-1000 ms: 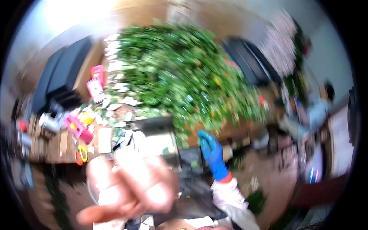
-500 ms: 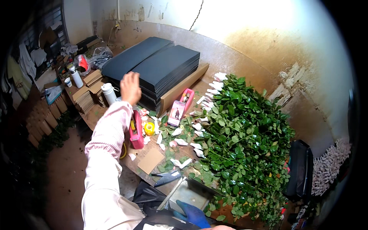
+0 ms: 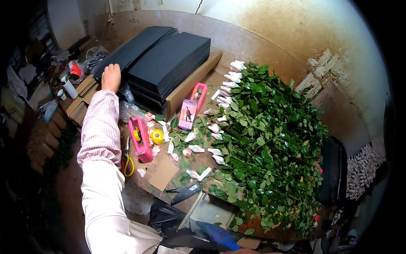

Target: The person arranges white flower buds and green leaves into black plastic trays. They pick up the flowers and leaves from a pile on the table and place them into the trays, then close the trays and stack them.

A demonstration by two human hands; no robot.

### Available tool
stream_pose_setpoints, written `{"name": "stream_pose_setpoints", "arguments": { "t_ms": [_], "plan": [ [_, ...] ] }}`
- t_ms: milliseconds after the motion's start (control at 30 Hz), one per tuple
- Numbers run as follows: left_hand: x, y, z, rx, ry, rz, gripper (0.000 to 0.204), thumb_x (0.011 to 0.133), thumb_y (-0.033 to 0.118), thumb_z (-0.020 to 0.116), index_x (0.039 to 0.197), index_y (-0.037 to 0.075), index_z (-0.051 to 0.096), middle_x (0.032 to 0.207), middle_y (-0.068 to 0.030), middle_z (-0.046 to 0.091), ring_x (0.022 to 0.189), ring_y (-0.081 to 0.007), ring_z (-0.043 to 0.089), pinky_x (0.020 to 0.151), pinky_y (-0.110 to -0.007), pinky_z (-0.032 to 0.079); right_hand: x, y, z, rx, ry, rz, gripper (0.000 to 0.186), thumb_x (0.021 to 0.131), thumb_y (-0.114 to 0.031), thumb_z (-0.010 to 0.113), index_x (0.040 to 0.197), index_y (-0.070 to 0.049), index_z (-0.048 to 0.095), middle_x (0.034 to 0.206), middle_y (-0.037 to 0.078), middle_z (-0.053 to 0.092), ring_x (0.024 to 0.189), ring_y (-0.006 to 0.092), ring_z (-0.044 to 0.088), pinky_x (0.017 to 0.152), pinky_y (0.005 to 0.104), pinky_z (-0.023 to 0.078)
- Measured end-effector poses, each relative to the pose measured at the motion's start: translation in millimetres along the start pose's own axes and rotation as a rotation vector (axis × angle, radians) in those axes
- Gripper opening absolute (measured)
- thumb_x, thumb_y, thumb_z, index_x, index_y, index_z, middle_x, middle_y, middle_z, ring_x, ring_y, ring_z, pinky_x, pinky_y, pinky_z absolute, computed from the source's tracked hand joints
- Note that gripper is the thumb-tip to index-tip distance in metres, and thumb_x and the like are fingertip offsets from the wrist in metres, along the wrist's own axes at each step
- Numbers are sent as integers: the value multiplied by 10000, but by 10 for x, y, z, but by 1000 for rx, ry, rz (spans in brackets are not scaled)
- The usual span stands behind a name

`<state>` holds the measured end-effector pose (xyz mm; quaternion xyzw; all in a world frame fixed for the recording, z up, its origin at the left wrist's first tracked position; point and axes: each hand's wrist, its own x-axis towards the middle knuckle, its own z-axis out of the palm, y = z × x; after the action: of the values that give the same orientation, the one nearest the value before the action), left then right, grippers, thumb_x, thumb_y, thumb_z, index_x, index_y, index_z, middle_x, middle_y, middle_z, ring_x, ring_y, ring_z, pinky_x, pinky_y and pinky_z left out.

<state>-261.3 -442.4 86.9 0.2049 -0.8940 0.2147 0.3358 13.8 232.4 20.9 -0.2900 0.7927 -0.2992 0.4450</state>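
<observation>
My left hand [image 3: 111,78], bare below a pink-striped sleeve, is closed over the near end of a long black sheet [image 3: 137,47]. This sheet belongs to the left pile and reaches toward the back wall. Right beside it stands a thick stack of black sheets [image 3: 169,59] with a slumped near edge. At the bottom edge my right hand [image 3: 218,236] shows in part, in a blue glove; its fingers are too hidden to read. Near it a grey metal tray [image 3: 211,211] and a dark grey wedge-shaped tool [image 3: 185,194] sit at the table's front.
Leafy rose stems [image 3: 270,148] with white-wrapped heads cover the table's right side. Between them and my left arm are two pink tape dispensers, one here [image 3: 141,142], a phone [image 3: 186,115], a yellow tape roll [image 3: 157,136], yellow-handled scissors [image 3: 129,163] and a cardboard piece [image 3: 164,175].
My left hand has moved left from beside the stacks and closed on the black sheet's near end. The view has shifted, and the yellow-handled scissors now show more fully.
</observation>
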Motion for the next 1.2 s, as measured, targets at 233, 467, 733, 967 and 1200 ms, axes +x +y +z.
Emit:
{"name": "stream_pose_setpoints", "arguments": {
  "t_ms": [233,467,733,967,1200],
  "plan": [
    [-331,1421,-1969,-1221,68,78,211,932,27,677,1126,53,599,795,-61,657,663,-136,644,615,-306,521,-95,-344,-407,186,553,-257,799,933,-316,762,1605,-40,428,1498,197,607,1364,354,602,1151,457,458],
    [-2103,2432,-4137,-1959,127,549,499,783,-13,838,1206,69,586,913,-56,678,747,-195,665,678,-343,566,37,-689,-970,-279,1300,-455,826,930,-363,761,1577,20,420,1577,237,500,1419,453,508,1200,524,398],
    [-2303,2258,-3728,-1357,274,420,783,756,339,891,1408,104,526,1538,-140,519,1434,-383,465,1197,-625,321,-1704,-365,-1060,-489,1834,-803,338,1029,-128,596,1323,4,698,1369,194,682,1283,334,631,1121,460,475],
    [-2348,1979,-3255,-1118,95,679,104,855,106,790,864,66,695,769,-60,697,684,-220,684,624,-362,565,-2482,-462,-908,-660,1938,-632,290,978,-78,669,1248,17,713,1247,159,724,1131,293,684,983,423,521],
    [-2572,2126,-3937,-2350,-1659,-223,376,1092,310,587,911,-16,640,823,-204,773,559,-183,700,484,-302,569,-2466,-1003,-1149,-909,1606,-384,255,926,-29,742,1174,29,728,1126,124,765,979,252,736,846,386,566]
  ]
}}
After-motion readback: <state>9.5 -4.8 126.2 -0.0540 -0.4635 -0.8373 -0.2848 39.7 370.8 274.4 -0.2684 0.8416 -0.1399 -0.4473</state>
